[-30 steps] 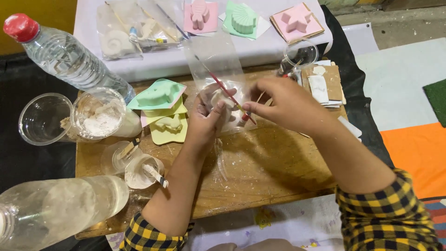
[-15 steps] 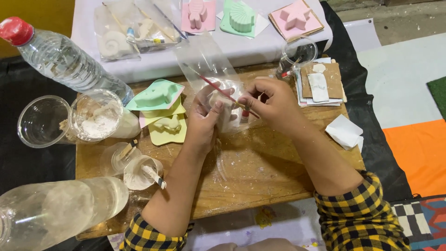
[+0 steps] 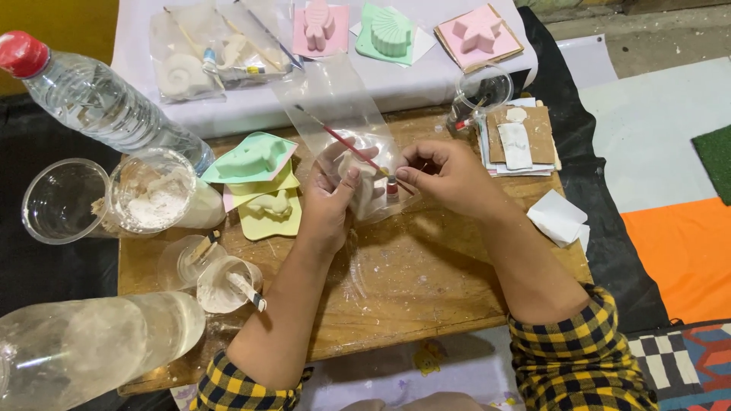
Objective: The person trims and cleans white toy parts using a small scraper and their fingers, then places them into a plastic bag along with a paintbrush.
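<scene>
Wooden board (image 3: 426, 281), scuffed and dusted with white powder, serves as the work surface; it sits on dark cloth, with a white-covered ledge (image 3: 251, 106) beyond it.

Left hand (image 3: 329, 204) is closed around the lower part of a clear plastic bag (image 3: 335, 106), thumb on top, pinning it and the white plaster cast (image 3: 358, 171) inside against the board. This grip appears to keep the slippery film from sliding. Right hand (image 3: 449, 176) is closed in a pinch, fingertips at the bag's right edge, just beside a small red-capped paint tube (image 3: 391, 186). A thin red-handled brush (image 3: 346, 141) lies diagonally in the bag, its tip toward the upper left.

The bag is transparent and wrinkled, its mouth open toward the ledge, so the contents show through. The cast is matt white and unpainted; its shape cannot be told under the fingers.

Left of the hands lie a stack of green and yellow moulds (image 3: 255, 179), a cup of white powder (image 3: 152, 199) and two small mixing cups (image 3: 217, 274) with sticks. Two water bottles (image 3: 99, 103) lie at the left edge. Pink and green moulds (image 3: 392, 34) and packed bags (image 3: 194, 53) sit on the ledge.
</scene>
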